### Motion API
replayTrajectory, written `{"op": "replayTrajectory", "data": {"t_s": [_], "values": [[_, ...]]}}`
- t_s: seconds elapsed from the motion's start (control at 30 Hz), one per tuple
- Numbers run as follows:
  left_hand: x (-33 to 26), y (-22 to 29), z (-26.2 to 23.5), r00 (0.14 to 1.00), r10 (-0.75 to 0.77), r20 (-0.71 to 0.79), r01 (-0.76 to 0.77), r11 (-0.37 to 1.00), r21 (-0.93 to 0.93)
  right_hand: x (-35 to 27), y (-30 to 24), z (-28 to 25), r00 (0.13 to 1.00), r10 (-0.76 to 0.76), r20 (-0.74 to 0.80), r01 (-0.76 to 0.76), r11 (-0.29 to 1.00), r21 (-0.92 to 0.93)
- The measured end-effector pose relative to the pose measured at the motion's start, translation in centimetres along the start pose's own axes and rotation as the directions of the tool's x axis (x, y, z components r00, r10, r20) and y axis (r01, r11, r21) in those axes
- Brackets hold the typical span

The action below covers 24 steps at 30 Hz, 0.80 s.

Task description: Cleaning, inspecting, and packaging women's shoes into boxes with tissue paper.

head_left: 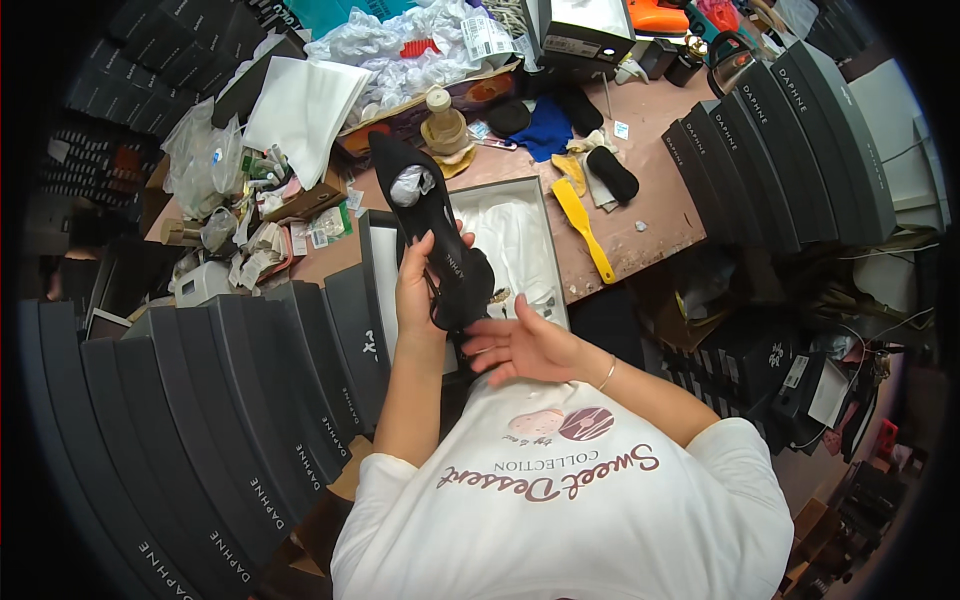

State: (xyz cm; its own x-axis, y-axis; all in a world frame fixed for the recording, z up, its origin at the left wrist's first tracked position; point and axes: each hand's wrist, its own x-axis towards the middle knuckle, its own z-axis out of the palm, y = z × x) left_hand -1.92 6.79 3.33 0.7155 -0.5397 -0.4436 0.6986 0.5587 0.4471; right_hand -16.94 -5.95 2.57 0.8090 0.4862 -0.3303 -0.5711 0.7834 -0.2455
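My left hand (417,285) grips a black pointed-toe high-heeled shoe (462,262) around its side, holding it up with the toe pointing away to the far left. White crumpled paper (411,186) is stuffed in the toe. Beside the heel end, my right hand (530,345) has its fingers spread, palm toward the shoe; whether the fingertips touch it I cannot tell. Under the shoe an open shoebox (545,225) sits on the table, with white tissue paper (512,238) inside and a small item near its near end.
Grey shoeboxes stand in rows at the left (190,400) and right (770,150). A yellow brush (584,232), black pads (612,175), a blue cloth (548,128) and a squat bottle (442,125) lie beyond the open box. A carton of crumpled white paper (400,60) stands at the back.
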Motion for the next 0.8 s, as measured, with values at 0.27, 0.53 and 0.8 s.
{"op": "replayTrajectory", "data": {"t_s": [0.27, 0.53, 0.8], "values": [[-4.4, -0.5, 1.5, 0.975, 0.220, -0.038, -0.199, 0.934, 0.298, 2.3, -3.4, 0.3, 0.834, -0.505, -0.221, 0.471, 0.861, -0.190], [-5.7, -3.5, -0.9, 0.990, 0.137, -0.014, -0.126, 0.938, 0.322, 1.8, -3.8, 2.2, 0.779, -0.622, -0.076, 0.425, 0.614, -0.666], [-4.7, -7.0, -1.6, 0.959, 0.269, 0.087, -0.282, 0.922, 0.266, 2.0, -4.1, 2.3, 0.782, -0.580, 0.227, -0.047, -0.418, -0.907]]}}
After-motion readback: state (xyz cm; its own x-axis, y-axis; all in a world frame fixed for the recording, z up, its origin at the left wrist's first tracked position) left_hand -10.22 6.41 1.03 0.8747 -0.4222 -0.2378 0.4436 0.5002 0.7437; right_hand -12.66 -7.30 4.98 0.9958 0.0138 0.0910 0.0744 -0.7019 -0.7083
